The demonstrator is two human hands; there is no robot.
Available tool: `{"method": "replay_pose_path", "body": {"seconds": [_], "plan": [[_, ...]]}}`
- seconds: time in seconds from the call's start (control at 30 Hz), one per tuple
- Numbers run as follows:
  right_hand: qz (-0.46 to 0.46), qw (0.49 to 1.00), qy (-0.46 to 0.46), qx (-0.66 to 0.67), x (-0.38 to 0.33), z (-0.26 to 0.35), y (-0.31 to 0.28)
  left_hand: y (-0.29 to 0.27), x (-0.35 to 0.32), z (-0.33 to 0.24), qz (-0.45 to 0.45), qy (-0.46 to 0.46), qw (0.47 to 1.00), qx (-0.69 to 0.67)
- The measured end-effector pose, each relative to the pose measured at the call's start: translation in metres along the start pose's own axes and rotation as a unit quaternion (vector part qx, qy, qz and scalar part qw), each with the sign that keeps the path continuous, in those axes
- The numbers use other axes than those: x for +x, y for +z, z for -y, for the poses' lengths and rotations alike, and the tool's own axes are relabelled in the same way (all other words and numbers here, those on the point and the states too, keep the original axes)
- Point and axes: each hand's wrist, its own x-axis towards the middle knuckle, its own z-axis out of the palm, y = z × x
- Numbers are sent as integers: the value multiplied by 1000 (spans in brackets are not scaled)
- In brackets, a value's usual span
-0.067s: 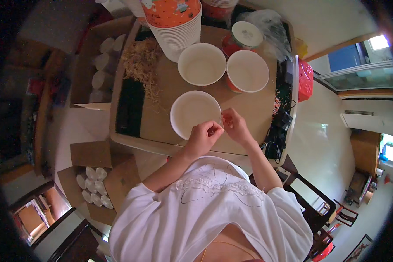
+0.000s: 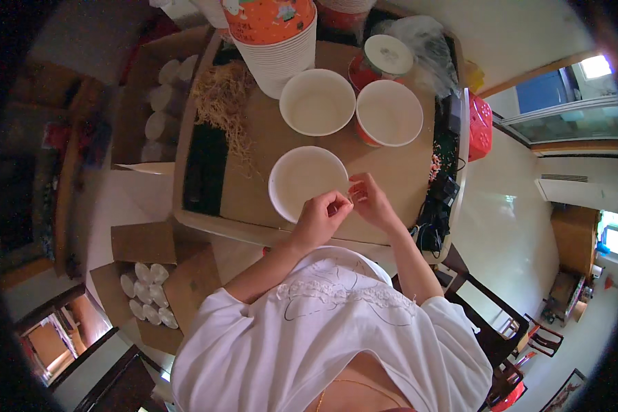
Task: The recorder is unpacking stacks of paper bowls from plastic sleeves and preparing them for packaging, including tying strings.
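Note:
A white paper bucket [image 2: 292, 180] stands upright on the table before me, with its inside in view. Over its near right rim, my left hand [image 2: 323, 218] has thumb and fingertips pinched together. My right hand [image 2: 373, 204] meets it just right of the bucket, fingers curled and index raised a little. Whatever lies between the fingertips is too small to make out. Behind are two more open paper buckets, one in the middle [image 2: 317, 103] and one to the right [image 2: 391, 115]. A tall nested bucket stack [image 2: 278, 58], orange on its outermost one, stands farther left.
Tangled tan strands [image 2: 223, 103] lie at the table's left. A lidded red tub [image 2: 389, 56] and a clear plastic bag [image 2: 426, 51] stand at the back right. Black cables [image 2: 432, 223] line the right edge. Cardboard boxes [image 2: 185, 288] with white rolled items stand left of the table.
My right index finger has lifted slightly and the right fingers have loosened a little. My left hand stays nearly where it was, still pinched.

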Motion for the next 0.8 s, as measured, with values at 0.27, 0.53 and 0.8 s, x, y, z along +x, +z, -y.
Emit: {"method": "replay_pose_path", "body": {"seconds": [0.27,0.53,0.8], "plan": [[-58,996,50,-53,-9,11,13,15,-7,-9,23,19,999,-17],[-62,950,-52,-300,13,27,-19,-14,-16,-12,42,-35,995,-86],[143,857,-191,-457,70,41,1,-40,-36,-8,98,-188,960,-181]]}}
